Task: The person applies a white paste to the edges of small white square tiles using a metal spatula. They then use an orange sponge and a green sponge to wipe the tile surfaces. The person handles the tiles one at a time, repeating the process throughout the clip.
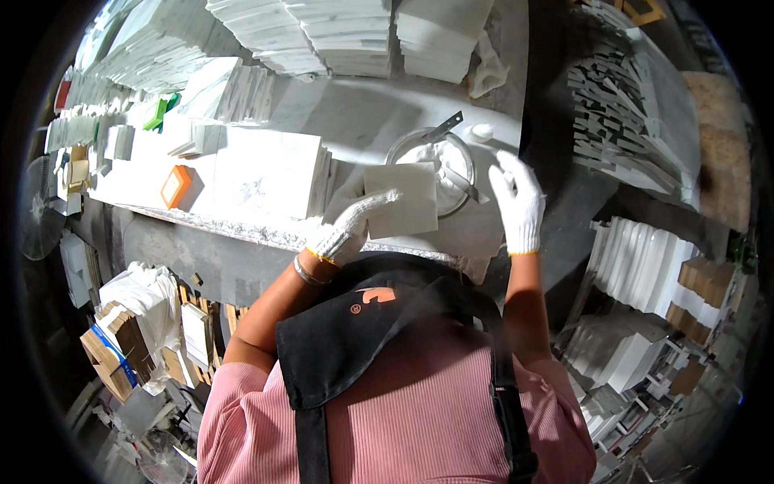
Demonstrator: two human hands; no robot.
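Observation:
My left hand, in a white knit glove, holds a square white stone tile by its lower left edge, tilted over the workbench. Just behind the tile stands a round metal bowl of white paste, with a flat metal scraper lying over its far rim. My right hand, also gloved, is raised to the right of the bowl, and a thin metal blade reaches from the paste toward it. Whether the fingers grip that blade I cannot tell.
White marble slabs lie on the stone workbench at left, with an orange block and a green one. Stacks of white tiles fill the back. Shelves of cut stone pieces stand at right, boxes at lower left.

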